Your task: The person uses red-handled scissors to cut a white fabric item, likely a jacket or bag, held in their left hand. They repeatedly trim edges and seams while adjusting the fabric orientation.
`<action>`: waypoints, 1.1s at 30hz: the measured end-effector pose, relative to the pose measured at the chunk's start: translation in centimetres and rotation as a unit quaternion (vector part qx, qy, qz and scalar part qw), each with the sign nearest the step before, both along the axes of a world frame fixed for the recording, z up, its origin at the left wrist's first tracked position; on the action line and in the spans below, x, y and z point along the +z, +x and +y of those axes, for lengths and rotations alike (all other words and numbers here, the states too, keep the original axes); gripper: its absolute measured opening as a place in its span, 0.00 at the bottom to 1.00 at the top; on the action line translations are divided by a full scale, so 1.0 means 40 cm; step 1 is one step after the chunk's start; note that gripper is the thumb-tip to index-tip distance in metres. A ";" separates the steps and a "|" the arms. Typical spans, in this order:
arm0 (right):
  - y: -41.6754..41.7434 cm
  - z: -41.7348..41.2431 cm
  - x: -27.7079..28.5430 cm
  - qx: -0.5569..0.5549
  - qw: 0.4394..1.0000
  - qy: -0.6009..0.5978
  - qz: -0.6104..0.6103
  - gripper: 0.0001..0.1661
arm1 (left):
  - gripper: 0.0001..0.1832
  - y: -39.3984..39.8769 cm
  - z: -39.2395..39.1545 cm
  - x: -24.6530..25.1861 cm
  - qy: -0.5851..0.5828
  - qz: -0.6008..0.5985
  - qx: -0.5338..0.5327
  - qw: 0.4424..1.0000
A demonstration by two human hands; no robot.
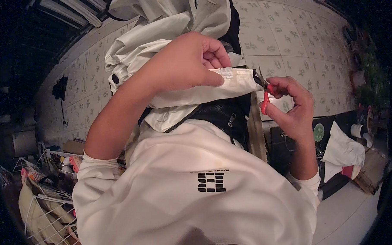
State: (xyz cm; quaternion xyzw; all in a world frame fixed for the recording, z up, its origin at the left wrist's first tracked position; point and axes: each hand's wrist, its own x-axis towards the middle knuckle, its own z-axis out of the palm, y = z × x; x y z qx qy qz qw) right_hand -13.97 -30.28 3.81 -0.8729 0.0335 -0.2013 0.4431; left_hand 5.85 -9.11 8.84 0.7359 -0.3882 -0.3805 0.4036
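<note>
A bundle of light, silvery-white fabric with black trim (160,27) lies across the lap, with a black snap button near its left edge. My left hand (194,65) pinches a folded edge of this fabric between thumb and fingers, near a strip of clear tape. In my right hand (290,103) are small scissors with red handles (265,102), thumb and finger at the loops. The blades point up, at the black-trimmed end of the folded edge; whether they touch the trim I cannot tell. Black mesh fabric with a zipper (228,115) lies beneath.
Patterned floor tiles (302,42) spread beyond the lap. White wire baskets (47,198) holding mixed items stand at lower left. On the right are a black box (278,135), a white cloth (344,152) and a cardboard box (372,167). A dark object with a thin stick (59,88) lies on the floor at left.
</note>
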 end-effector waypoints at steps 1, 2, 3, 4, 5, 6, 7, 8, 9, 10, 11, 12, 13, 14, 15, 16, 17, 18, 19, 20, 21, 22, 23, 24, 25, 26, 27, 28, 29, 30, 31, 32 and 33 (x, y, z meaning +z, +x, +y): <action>-0.003 -0.005 -0.003 -0.005 1.000 0.003 0.002 0.20 | 0.16 -0.007 -0.002 0.005 0.010 -0.012 0.001 1.000; -0.004 -0.012 -0.006 -0.011 1.000 0.005 0.004 0.21 | 0.16 -0.007 -0.001 0.007 0.007 -0.017 0.017 1.000; -0.010 -0.020 -0.006 -0.010 1.000 0.016 0.025 0.21 | 0.17 -0.012 0.008 0.007 0.005 -0.018 0.032 0.999; -0.017 -0.033 -0.010 -0.014 0.998 0.027 0.049 0.21 | 0.17 -0.017 0.012 0.004 0.004 -0.016 0.042 0.999; -0.027 -0.045 -0.015 -0.018 0.996 0.039 0.072 0.21 | 0.17 -0.024 0.014 0.005 0.000 -0.021 0.056 0.998; -0.040 -0.062 -0.015 -0.008 0.994 0.043 0.096 0.20 | 0.18 -0.029 0.021 0.005 0.008 -0.039 0.064 0.997; -0.057 -0.079 -0.021 -0.033 0.991 0.061 0.118 0.20 | 0.18 -0.029 0.020 0.002 0.014 -0.056 0.067 0.996; -0.075 -0.094 -0.028 -0.057 0.985 0.080 0.139 0.20 | 0.18 -0.028 0.020 -0.004 0.029 -0.066 0.060 0.996; -0.089 -0.106 -0.037 -0.078 0.980 0.097 0.157 0.20 | 0.18 -0.023 0.023 -0.011 0.043 -0.081 0.057 0.994; -0.108 -0.116 -0.047 -0.097 0.977 0.113 0.153 0.19 | 0.18 -0.021 0.023 -0.018 0.056 -0.096 0.054 0.992; -0.129 -0.131 -0.057 -0.111 0.972 0.128 0.160 0.19 | 0.18 -0.023 0.022 -0.024 0.056 -0.101 0.059 0.992; -0.148 -0.144 -0.067 -0.124 0.968 0.146 0.165 0.19 | 0.17 -0.025 0.023 -0.026 0.058 -0.109 0.065 0.990; -0.165 -0.155 -0.076 -0.136 0.962 0.163 0.170 0.18 | 0.17 -0.026 0.024 -0.027 0.061 -0.118 0.070 0.989; -0.180 -0.162 -0.082 -0.128 0.958 0.193 0.170 0.18 | 0.16 -0.025 0.026 -0.027 0.068 -0.118 0.070 0.988; -0.192 -0.165 -0.083 -0.128 0.956 0.190 0.183 0.17 | 0.15 -0.028 0.025 -0.023 0.081 -0.107 0.075 0.988; -0.197 -0.167 -0.081 -0.125 0.954 0.187 0.195 0.17 | 0.15 -0.034 0.028 -0.018 0.094 -0.098 0.081 0.987; -0.202 -0.170 -0.082 -0.122 0.953 0.185 0.208 0.17 | 0.15 -0.036 0.032 -0.015 0.107 -0.089 0.088 0.986; -0.207 -0.174 -0.086 -0.124 0.952 0.187 0.209 0.17 | 0.15 -0.029 0.042 -0.020 0.129 -0.078 0.075 0.986; -0.209 -0.178 -0.091 -0.125 0.951 0.189 0.211 0.16 | 0.15 -0.030 0.047 -0.023 0.137 -0.090 0.066 0.984; -0.213 -0.183 -0.096 -0.125 0.950 0.192 0.213 0.16 | 0.15 -0.034 0.051 -0.023 0.145 -0.102 0.057 0.983; -0.218 -0.185 -0.102 -0.146 0.950 0.173 0.214 0.16 | 0.15 -0.037 0.058 -0.025 0.155 -0.114 0.051 0.980; -0.228 -0.190 -0.106 -0.167 0.949 0.155 0.216 0.17 | 0.14 -0.037 0.060 -0.028 0.167 -0.075 0.072 0.981; -0.238 -0.196 -0.110 -0.187 0.948 0.138 0.218 0.17 | 0.14 -0.031 0.060 -0.034 0.164 -0.071 0.065 0.982; -0.250 -0.200 -0.115 -0.210 0.940 0.161 0.213 0.17 | 0.14 -0.027 0.070 -0.040 0.163 -0.066 0.064 0.982; -0.265 -0.209 -0.119 -0.222 0.939 0.135 0.224 0.18 | 0.14 -0.023 0.074 -0.038 0.161 -0.060 0.062 0.983; -0.283 -0.220 -0.124 -0.235 0.937 0.108 0.235 0.18 | 0.14 -0.023 0.074 -0.031 0.164 -0.058 0.063 0.983; -0.305 -0.233 -0.128 -0.250 0.933 0.077 0.247 0.18 | 0.14 -0.026 0.070 -0.030 0.171 -0.065 0.057 0.981; -0.324 -0.244 -0.132 -0.260 0.920 0.027 0.292 0.18 | 0.14 -0.029 0.064 -0.024 0.178 -0.072 0.050 0.980; -0.334 -0.248 -0.150 -0.261 0.923 0.013 0.281 0.17 | 0.14 -0.030 0.060 -0.020 0.185 -0.078 0.042 0.979; -0.364 -0.257 -0.165 -0.271 0.922 -0.007 0.277 0.17 | 0.13 -0.023 0.063 -0.026 0.177 -0.092 0.027 0.980; -0.403 -0.274 -0.163 -0.281 0.918 -0.033 0.279 0.16 | 0.13 -0.023 0.073 -0.037 0.164 -0.099 0.013 0.981; -0.422 -0.290 -0.148 -0.277 0.914 -0.056 0.292 0.16 | 0.13 -0.031 0.073 -0.026 0.160 -0.109 0.012 0.981; -0.441 -0.306 -0.136 -0.300 0.894 -0.078 0.323 0.16 | 0.12 -0.032 0.090 -0.039 0.160 -0.082 0.036 0.983</action>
